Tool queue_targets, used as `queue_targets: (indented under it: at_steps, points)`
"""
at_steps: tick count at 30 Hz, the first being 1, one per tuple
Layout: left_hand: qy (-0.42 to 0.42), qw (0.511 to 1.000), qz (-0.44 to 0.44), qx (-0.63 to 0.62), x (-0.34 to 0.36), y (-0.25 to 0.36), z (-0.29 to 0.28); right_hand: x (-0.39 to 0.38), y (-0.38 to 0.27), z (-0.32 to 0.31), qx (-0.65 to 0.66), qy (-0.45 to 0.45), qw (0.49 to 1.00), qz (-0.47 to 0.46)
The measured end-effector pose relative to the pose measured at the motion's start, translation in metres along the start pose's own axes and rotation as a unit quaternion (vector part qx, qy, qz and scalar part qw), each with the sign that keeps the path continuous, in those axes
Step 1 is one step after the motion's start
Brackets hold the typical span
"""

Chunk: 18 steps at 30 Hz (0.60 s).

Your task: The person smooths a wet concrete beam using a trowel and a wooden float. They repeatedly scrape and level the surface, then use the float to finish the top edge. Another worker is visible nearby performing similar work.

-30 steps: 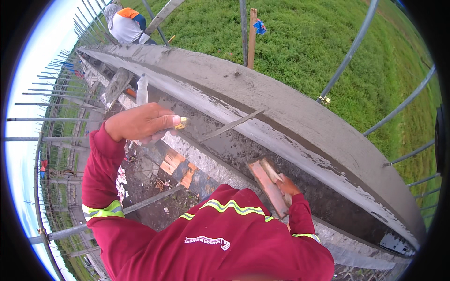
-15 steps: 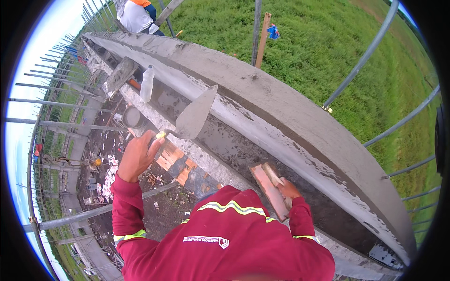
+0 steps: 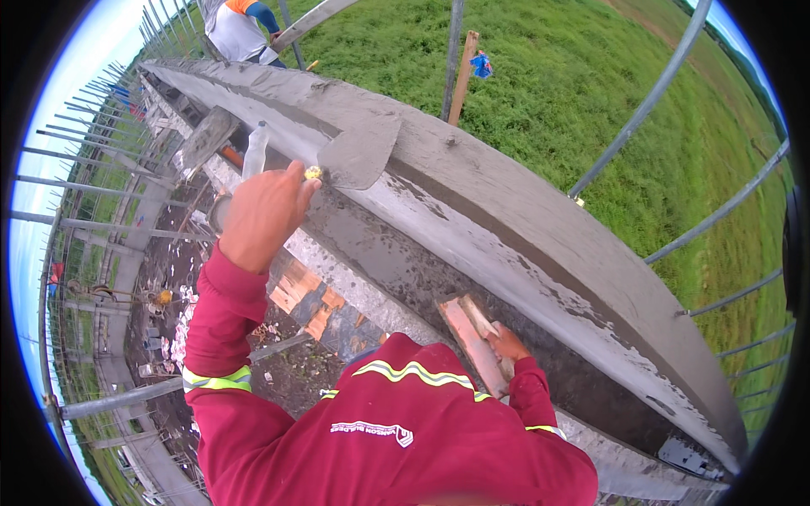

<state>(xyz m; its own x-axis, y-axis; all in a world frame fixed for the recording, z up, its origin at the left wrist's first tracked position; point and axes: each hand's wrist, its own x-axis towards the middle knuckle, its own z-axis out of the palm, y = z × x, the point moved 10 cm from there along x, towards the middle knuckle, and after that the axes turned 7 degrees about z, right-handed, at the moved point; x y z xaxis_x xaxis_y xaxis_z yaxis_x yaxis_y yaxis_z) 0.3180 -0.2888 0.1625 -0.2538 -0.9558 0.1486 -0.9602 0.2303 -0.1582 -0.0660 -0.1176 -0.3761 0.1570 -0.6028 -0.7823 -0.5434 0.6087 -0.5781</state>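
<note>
Smoothing grey mortar point(image 3: 498, 173), seemingly — left hand point(image 3: 266, 212) gripping broad grey metal trowel point(image 3: 364, 152), right hand point(image 3: 508, 342) reddish wooden float point(image 3: 472, 344); next needs level strokes.

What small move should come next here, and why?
Probably a light trowel stroke along the grey mortar coat by the left hand: the trowel is at or just over that coat, which shows small lumps, while the right hand holds the wooden float lower, clear of the trowel.
</note>
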Motion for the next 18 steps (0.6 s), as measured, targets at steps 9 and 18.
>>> queue_targets:
  at_steps: [9, 18]
  points:
    - [-0.043, 0.966, 0.129, -0.221, -0.018, 0.064, 0.024, 0.015, 0.003, -0.006, -0.054, -0.013, 0.998, -0.027]
    - [0.039, 0.983, -0.079, -0.159, 0.014, -0.110, 0.046, 0.000, 0.001, -0.004, -0.040, -0.018, 0.999, -0.018]
